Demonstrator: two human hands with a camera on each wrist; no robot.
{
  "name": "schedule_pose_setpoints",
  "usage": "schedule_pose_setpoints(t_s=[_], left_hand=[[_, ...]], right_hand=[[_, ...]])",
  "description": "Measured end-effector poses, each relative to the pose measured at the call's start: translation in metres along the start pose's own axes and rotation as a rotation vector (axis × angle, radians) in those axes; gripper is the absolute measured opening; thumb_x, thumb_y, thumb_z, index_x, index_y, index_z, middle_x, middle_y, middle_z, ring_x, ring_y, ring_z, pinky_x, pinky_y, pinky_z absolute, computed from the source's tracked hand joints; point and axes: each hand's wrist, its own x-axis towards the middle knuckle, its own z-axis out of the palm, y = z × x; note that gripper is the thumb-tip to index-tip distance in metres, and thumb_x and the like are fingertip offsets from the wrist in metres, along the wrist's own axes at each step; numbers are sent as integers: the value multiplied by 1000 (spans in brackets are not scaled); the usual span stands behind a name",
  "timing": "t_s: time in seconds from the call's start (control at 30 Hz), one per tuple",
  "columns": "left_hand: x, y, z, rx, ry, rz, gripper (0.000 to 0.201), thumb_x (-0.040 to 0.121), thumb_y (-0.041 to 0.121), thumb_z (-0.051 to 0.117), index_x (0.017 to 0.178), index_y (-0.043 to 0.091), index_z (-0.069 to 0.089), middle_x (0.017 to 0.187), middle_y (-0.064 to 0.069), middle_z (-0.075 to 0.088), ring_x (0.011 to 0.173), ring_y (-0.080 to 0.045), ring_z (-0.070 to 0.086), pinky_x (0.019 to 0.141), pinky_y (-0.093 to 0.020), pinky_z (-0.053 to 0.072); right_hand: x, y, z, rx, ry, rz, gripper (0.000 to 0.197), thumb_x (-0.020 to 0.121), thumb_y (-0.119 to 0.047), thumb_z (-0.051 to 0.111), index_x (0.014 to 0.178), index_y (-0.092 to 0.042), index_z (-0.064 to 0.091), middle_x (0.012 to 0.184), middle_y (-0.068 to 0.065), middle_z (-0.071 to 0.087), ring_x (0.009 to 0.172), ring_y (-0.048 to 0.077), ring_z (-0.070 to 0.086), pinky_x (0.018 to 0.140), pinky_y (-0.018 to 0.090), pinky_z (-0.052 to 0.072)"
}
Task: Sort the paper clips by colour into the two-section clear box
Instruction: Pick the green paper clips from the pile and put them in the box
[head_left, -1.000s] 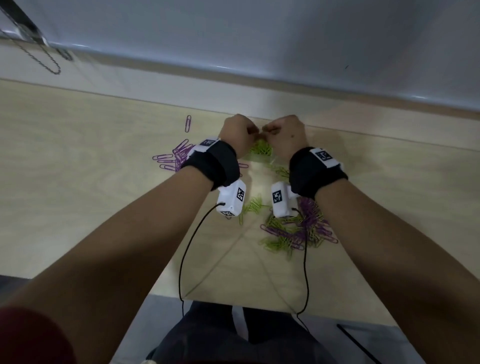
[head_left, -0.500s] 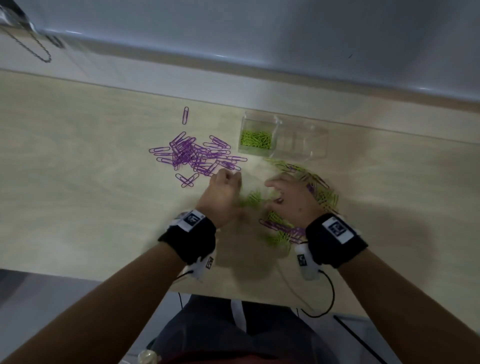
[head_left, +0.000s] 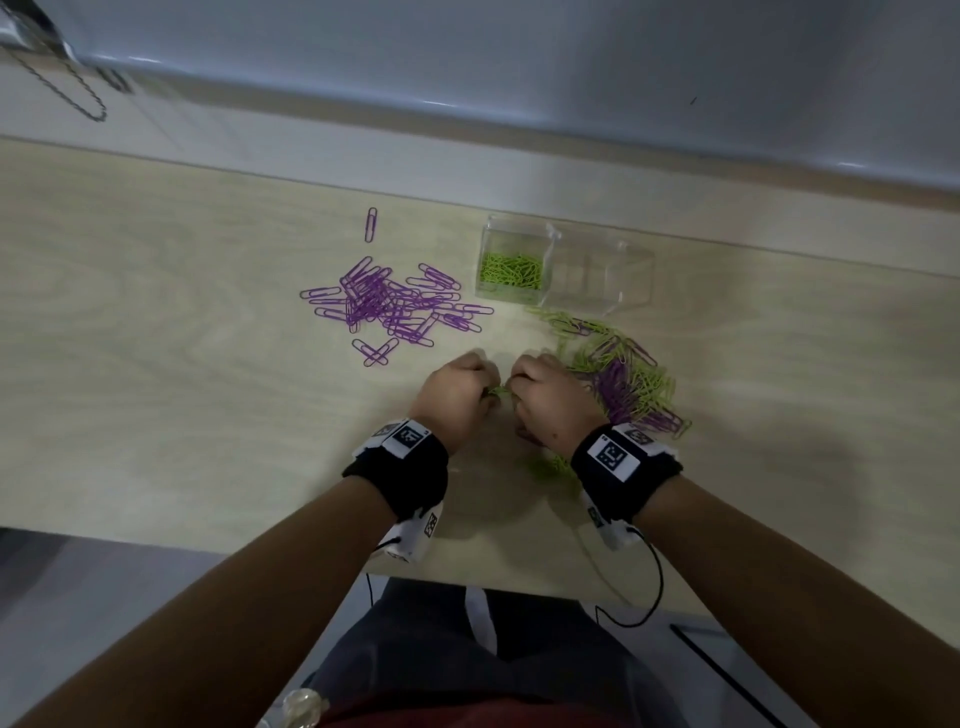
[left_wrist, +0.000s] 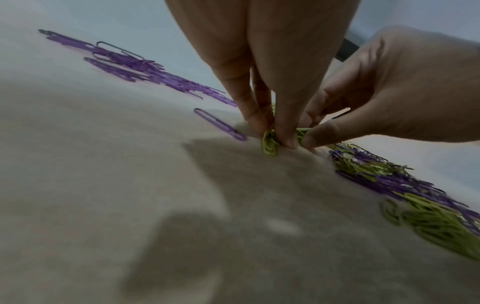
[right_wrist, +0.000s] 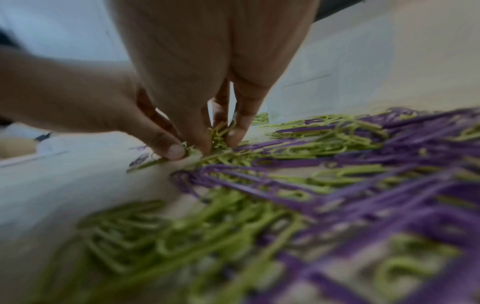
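Note:
The clear two-section box (head_left: 626, 299) stands at the far side of the table. Its left section holds green paper clips (head_left: 511, 270); its right section looks bare. A purple clip pile (head_left: 387, 304) lies left of the box, and a mixed green and purple pile (head_left: 628, 384) lies in front of it. My left hand (head_left: 467, 387) and right hand (head_left: 537, 389) meet at the mixed pile's left edge. Both pinch a small bunch of green clips (left_wrist: 270, 143) against the table with curled fingertips (right_wrist: 233, 133).
A lone purple clip (head_left: 371, 223) lies far left of the box. A few green clips (head_left: 550, 467) sit beside my right wrist. Camera cables (head_left: 654, 582) hang over the table's near edge. A wall runs behind the table.
A second ago both hands were together over the box. They pulled back toward me to the mixed pile, and their fingers have now closed on green clips.

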Motion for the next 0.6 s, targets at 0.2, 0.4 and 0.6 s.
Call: schedule_pose_setpoints(t_s=[0.2,0.4,0.6], left_hand=[[6,8,0,177,-41,102,11,73,7,56,77,-1,62,77,-20,62,64,-37,62,50,-38,53],[19,8,-17,98,-48,2,3,78,12,57,78,12,54,81,-8,59,76,-33,57,62,-31,40],[33,19,-51,-337,196,-144,13,73,2,61,75,9,72,76,-1,71,64,-12,61,63,-9,46]], right_hand=[[-3,10,-15,31,-5,4,16,71,0,66,87,4,68,89,19,62,84,37,58,72,43,52],[0,13,-54,757,252,484,11,76,-4,74,87,-3,73,83,11,71,70,13,63,69,22,53],[52,13,-120,1014,444,436,15,68,6,75,82,4,71,68,13,67,60,17,62,64,30,56]])
